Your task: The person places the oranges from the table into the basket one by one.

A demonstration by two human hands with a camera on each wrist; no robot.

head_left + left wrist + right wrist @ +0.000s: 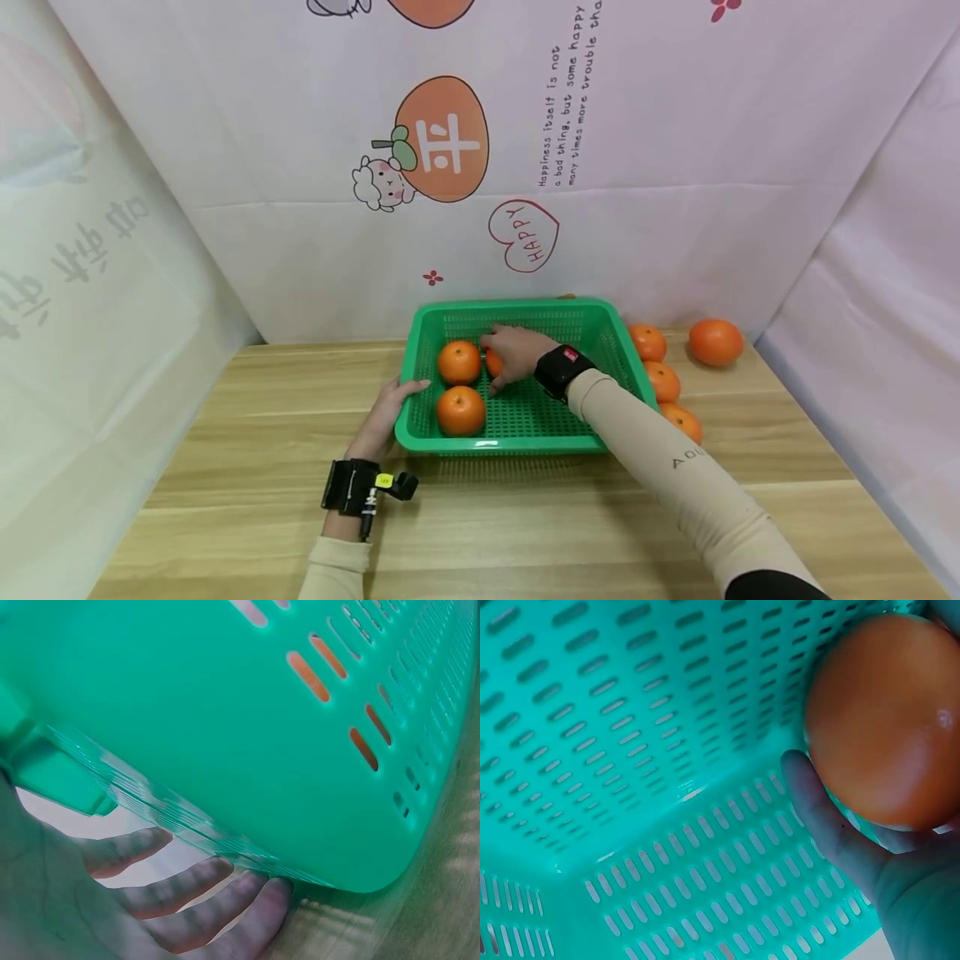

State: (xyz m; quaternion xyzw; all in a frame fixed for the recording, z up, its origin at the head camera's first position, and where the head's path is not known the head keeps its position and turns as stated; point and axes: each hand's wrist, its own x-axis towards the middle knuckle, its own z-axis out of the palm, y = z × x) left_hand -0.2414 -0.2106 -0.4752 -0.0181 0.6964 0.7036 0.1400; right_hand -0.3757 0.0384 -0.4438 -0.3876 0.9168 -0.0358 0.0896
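Observation:
A green slotted plastic basket stands on the wooden table. Two oranges lie at its left side, one at the back and one at the front. My right hand reaches into the basket and grips a third orange just above the basket floor, beside the back one. Its thumb curls round the fruit. My left hand holds the basket's left rim, thumb on top. Its fingers lie under the rim against the outer wall.
Several more oranges lie on the table to the right of the basket, the farthest one near the back right corner. White printed cloth walls the table at the back and both sides. Bare tabletop shows in front.

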